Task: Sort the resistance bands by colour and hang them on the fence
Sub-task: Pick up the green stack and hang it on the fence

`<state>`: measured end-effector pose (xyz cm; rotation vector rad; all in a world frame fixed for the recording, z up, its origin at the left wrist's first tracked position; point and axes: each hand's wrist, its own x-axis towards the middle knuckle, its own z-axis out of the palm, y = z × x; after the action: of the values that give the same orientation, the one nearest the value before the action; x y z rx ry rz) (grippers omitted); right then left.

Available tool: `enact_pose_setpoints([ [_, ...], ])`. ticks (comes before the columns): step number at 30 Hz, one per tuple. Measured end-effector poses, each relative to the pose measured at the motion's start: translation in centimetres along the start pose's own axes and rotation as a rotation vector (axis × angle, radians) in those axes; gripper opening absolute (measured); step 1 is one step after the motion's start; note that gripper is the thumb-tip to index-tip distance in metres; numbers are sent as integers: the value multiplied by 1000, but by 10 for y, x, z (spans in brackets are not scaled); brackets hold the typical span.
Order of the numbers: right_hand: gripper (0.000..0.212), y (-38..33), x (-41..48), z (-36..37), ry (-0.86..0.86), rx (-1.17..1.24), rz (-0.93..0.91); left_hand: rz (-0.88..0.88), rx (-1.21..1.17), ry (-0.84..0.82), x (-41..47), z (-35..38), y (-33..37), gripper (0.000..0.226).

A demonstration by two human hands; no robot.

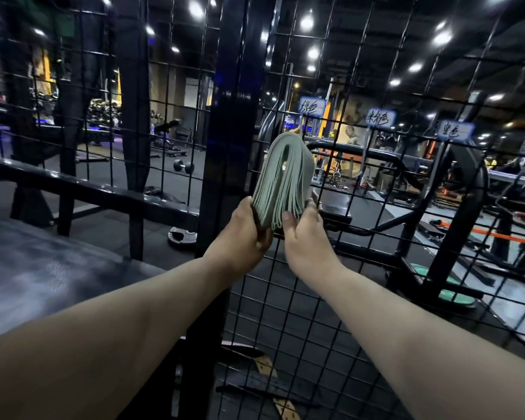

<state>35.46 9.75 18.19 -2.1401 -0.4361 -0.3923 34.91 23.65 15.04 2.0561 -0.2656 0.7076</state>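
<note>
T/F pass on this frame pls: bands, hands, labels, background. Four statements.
1. Both hands, the left hand and the right hand, grip the lower end of the green resistance bands. True.
2. The bands are held up at the 紫色 label. False: they sit just below the 绿色 label on the fence.
3. The bundle mixes several colours. False: every band in it looks pale green.
4. A dumbbell lies on the floor beyond the fence. True.
</note>
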Motion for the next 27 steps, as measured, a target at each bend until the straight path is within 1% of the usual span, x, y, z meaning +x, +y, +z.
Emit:
enact_pose_setpoints([
  [3,70,-2,-7,-4,24,6,-15,-21,-20,17,-6,-1,2,42],
  [6,67,-9,-9,-14,49,-71,-61,-52,-27,8,-11,-3,6,54],
  [9,61,-15,-10,-21,54,-136,-93,-88,-20,-15,-11,-5,8,73],
  [13,61,-13,-12,-20,32,-101,-69,-161,30,-39,-10,-7,12,97],
  [15,63,-9,-13,-17,4,-82,-48,-189,21,-34,-10,-8,12,99],
  [17,65,-7,-14,-16,-23,-79,-26,-198,12,-25,-12,-8,13,98],
  [18,67,-6,-14,-15,-27,-83,-21,-197,9,-27,-13,-9,13,93],
  [21,75,-5,-16,-16,-36,-71,-28,-177,-112,-35,-15,-12,14,72],
  [24,69,-3,-13,-15,-26,-52,-7,-206,-302,-49,-15,-11,12,58],
  [27,58,-4,-7,-10,0,-25,46,-214,-373,-73,-16,-8,12,41],
])
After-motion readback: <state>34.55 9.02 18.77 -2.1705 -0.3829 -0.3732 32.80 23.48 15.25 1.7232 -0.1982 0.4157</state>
